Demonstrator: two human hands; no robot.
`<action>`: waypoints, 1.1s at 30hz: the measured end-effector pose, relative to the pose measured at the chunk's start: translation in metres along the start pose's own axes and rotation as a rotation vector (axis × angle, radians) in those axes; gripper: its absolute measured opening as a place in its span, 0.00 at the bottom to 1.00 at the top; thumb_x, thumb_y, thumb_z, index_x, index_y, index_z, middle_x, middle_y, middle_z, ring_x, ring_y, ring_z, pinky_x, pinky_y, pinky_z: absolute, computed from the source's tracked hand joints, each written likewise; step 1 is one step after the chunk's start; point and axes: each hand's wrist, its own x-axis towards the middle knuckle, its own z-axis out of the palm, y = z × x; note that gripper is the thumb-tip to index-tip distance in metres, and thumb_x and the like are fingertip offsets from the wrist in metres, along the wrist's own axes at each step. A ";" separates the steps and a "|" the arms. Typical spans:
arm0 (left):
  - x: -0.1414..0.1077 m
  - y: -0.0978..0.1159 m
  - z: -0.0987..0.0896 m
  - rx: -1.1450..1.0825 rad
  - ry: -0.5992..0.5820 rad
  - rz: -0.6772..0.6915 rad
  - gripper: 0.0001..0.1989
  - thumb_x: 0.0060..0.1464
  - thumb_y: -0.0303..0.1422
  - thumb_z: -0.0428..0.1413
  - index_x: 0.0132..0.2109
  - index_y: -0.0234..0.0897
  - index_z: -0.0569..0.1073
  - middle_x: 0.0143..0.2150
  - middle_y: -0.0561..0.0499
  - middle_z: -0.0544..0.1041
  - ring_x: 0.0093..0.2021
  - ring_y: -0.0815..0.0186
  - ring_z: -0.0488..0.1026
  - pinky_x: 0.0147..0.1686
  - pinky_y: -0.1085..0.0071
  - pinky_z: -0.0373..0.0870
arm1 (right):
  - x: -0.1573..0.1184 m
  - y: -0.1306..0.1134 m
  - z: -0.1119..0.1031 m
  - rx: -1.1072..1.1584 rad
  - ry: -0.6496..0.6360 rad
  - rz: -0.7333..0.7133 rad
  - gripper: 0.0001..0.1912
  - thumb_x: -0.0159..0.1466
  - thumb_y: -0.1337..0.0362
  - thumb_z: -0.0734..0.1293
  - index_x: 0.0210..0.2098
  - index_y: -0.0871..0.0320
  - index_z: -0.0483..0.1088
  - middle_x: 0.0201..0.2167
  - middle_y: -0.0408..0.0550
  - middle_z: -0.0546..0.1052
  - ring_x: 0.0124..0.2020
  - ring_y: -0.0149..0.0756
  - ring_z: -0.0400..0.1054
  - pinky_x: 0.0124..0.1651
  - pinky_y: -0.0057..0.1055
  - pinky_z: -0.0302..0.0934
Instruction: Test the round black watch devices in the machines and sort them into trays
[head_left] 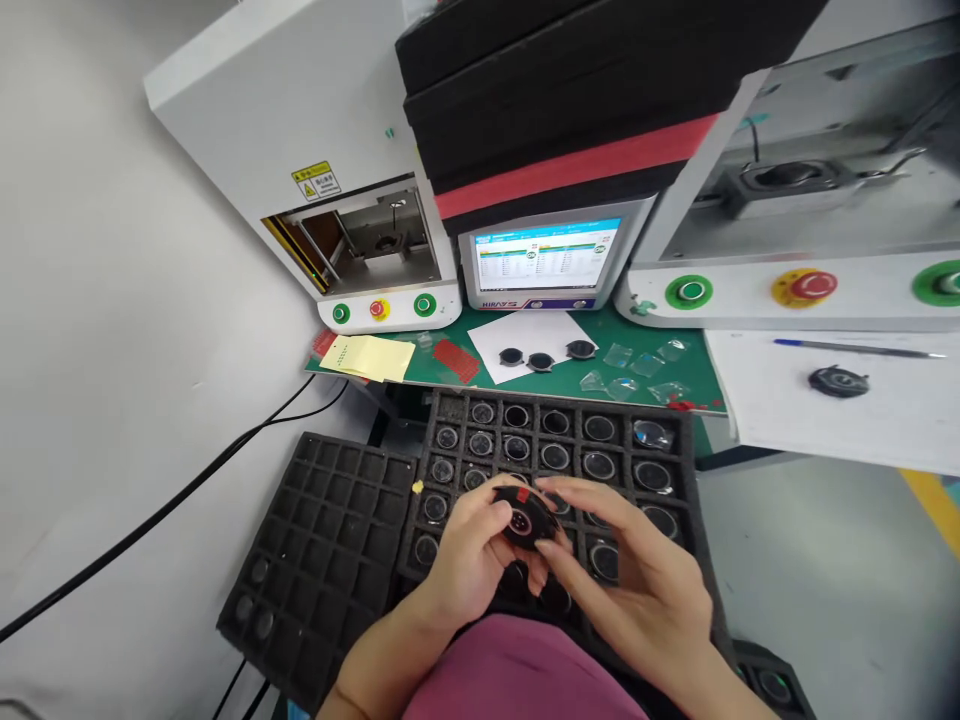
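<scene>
While under hands (pixel 649 570), tray (pixel 688 455) of discs (pixel 555 457)

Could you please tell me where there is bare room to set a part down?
The right-hand white sheet has bare paper below the pen, right of the watch-like part. The left foam tray shows bare compartments above its three round pieces. Crowded: the larger tray under the left hand and right hand, and the green tabletop around the clear packets.
</scene>
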 end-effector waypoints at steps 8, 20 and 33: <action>-0.005 -0.007 0.002 0.412 0.136 0.182 0.19 0.59 0.48 0.54 0.33 0.35 0.68 0.25 0.55 0.67 0.21 0.73 0.66 0.19 0.77 0.64 | 0.012 -0.004 0.003 0.079 -0.123 -0.139 0.25 0.59 0.74 0.69 0.55 0.51 0.72 0.43 0.52 0.81 0.43 0.44 0.77 0.44 0.41 0.75; -0.016 -0.008 0.006 0.344 0.011 0.146 0.19 0.59 0.49 0.54 0.36 0.34 0.69 0.32 0.48 0.73 0.32 0.66 0.73 0.35 0.70 0.68 | 0.003 -0.007 0.008 0.010 0.020 -0.155 0.27 0.56 0.72 0.69 0.54 0.49 0.73 0.40 0.50 0.82 0.37 0.43 0.79 0.36 0.35 0.77; -0.006 -0.003 0.016 -0.079 -0.120 -0.163 0.26 0.52 0.55 0.51 0.27 0.32 0.69 0.18 0.51 0.66 0.19 0.70 0.63 0.23 0.72 0.58 | -0.009 0.012 0.008 0.436 -0.075 -0.106 0.41 0.53 0.77 0.71 0.63 0.54 0.59 0.50 0.50 0.76 0.52 0.43 0.71 0.60 0.47 0.66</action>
